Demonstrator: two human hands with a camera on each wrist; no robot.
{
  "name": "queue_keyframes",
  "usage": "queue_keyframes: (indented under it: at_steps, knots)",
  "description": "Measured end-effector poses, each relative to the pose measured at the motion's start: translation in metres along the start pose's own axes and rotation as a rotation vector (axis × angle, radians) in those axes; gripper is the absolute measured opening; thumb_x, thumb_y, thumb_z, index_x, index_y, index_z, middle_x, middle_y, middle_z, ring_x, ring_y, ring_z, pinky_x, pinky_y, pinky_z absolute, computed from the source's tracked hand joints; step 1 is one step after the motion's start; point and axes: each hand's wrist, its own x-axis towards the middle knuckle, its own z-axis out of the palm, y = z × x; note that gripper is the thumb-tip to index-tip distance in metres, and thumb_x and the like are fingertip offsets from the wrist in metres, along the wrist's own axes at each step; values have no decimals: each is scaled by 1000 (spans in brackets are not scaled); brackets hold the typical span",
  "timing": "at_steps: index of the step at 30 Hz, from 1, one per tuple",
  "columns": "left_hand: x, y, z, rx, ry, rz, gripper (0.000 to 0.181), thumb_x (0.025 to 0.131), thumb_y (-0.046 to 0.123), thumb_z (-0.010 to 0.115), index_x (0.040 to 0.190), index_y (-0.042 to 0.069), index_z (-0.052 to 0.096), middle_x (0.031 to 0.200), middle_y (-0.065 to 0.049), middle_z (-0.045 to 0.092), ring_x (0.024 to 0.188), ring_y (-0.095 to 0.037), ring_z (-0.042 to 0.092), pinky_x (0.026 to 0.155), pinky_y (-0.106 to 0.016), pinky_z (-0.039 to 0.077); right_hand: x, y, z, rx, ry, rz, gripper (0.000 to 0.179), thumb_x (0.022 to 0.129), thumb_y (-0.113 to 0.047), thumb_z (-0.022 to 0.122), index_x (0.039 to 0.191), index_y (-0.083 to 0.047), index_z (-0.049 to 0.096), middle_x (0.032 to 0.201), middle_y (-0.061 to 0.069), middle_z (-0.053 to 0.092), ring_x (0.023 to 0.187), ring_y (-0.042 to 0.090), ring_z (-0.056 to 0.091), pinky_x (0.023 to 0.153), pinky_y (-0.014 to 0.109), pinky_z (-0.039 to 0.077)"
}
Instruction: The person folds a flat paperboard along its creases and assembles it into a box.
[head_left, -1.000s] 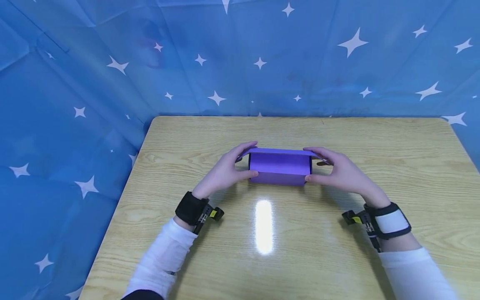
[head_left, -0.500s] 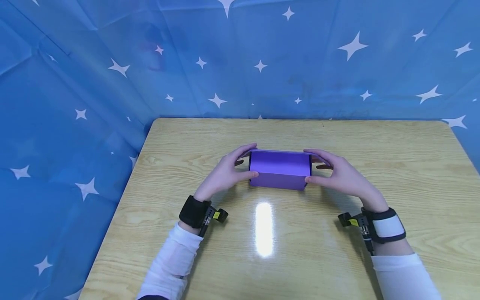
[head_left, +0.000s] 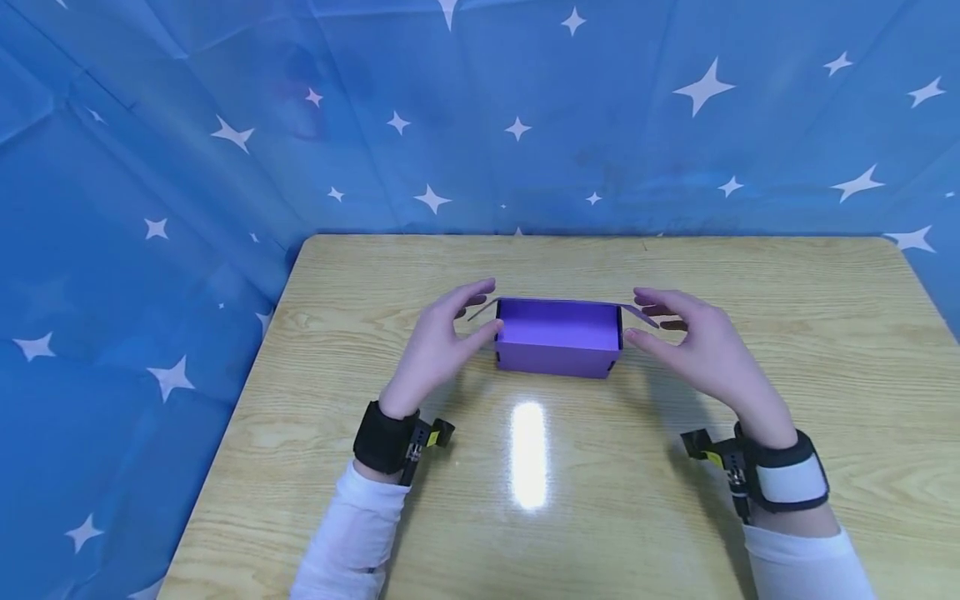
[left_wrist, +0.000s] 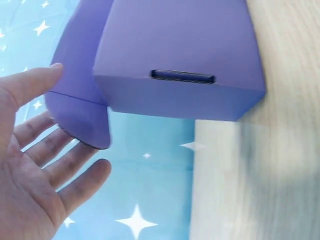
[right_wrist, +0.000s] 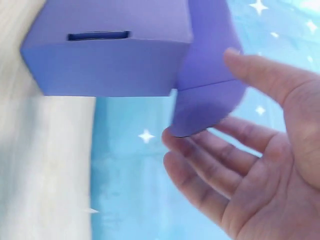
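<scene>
A small purple cardboard box (head_left: 557, 360) stands on the wooden table with its top open and its inside bare. Its raised lid has side flaps that stick out left and right. My left hand (head_left: 438, 346) is spread beside the box's left end, fingers relaxed near the left flap (left_wrist: 80, 117). On the other side my right hand (head_left: 693, 346) is spread likewise, its fingertips close to the right flap (right_wrist: 205, 107). Neither hand grips the box. Both wrist views show a dark-edged slot along the box's bottom edge.
The pale wooden table (head_left: 525, 533) reaches back to a blue cloth (head_left: 480, 117) with white stars, which also hangs along the left side. A bright light reflection lies on the tabletop before the box.
Both hands have let go of the box and moved outward, off its front corners and lid flaps. The lid, first tipped forward, has swung back more upright.
</scene>
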Motion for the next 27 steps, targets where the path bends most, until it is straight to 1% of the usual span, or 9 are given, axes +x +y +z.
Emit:
queue_keyframes:
  at_steps: [3, 8, 10, 11, 13, 15, 17, 24, 27]
  knots:
    - [-2, 3, -4, 24, 28, -12, 51, 101, 24, 72, 149, 10, 59, 149, -8, 66, 135, -29, 64, 117, -49, 51, -3, -6, -4, -33, 29, 13, 52, 99, -23, 75, 144, -2, 61, 139, 25, 68, 121, 45, 67, 98, 65, 56]
    - [-3, 3, -9, 50, 50, -20, 44, 102, 24, 71, 143, 9, 65, 141, -10, 71, 126, -30, 70, 114, -47, 53, -8, -6, -7, -80, 60, -14, 44, 99, -22, 74, 139, -3, 66, 133, 24, 72, 114, 42, 71, 92, 61, 60]
    - [-2, 2, -10, 53, 47, -19, 42, 102, 24, 71, 140, 8, 67, 139, -10, 72, 123, -30, 72, 113, -48, 55, -10, -5, -8, -90, 86, -23, 40, 99, -21, 74, 135, -4, 70, 127, 22, 75, 109, 39, 73, 89, 46, 63]
    - [-2, 2, -10, 52, 44, -21, 40, 102, 24, 71, 139, 9, 68, 138, -11, 73, 122, -31, 73, 112, -48, 55, -11, -4, -8, -93, 100, -27, 38, 100, -21, 73, 133, -4, 71, 124, 20, 77, 107, 37, 74, 88, 36, 63]
    - [-2, 1, -10, 46, 37, -26, 38, 101, 23, 71, 137, 8, 69, 136, -11, 73, 119, -32, 74, 110, -49, 57, -12, -3, -8, -102, 123, -30, 33, 100, -21, 73, 128, -5, 74, 118, 18, 79, 101, 35, 76, 82, 18, 58]
    - [-2, 0, -10, 36, 34, -33, 35, 101, 20, 71, 134, 8, 71, 134, -12, 74, 116, -32, 75, 107, -50, 59, -12, -2, -7, -111, 138, -29, 28, 101, -22, 72, 124, -6, 77, 114, 17, 80, 98, 35, 77, 78, 6, 50]
    - [-1, 0, -11, 34, 38, -36, 31, 101, 18, 71, 130, 7, 73, 131, -13, 75, 114, -31, 76, 104, -51, 60, -11, -2, -6, -127, 149, -31, 24, 101, -21, 72, 119, -6, 79, 111, 17, 81, 96, 35, 78, 77, 5, 48]
    - [-2, 1, -11, 49, 57, -38, 25, 102, 18, 69, 123, 7, 77, 124, -13, 78, 109, -30, 77, 101, -51, 62, -9, -2, -4, -172, 184, -61, 17, 99, -15, 74, 110, -5, 82, 103, 17, 82, 91, 34, 77, 75, 27, 59]
    - [-2, 2, -12, 56, 69, -35, 24, 102, 18, 69, 122, 7, 78, 124, -13, 79, 107, -30, 78, 100, -49, 62, -8, -4, -3, -169, 198, -79, 17, 98, -13, 74, 110, -4, 82, 100, 16, 82, 87, 33, 77, 74, 23, 58]
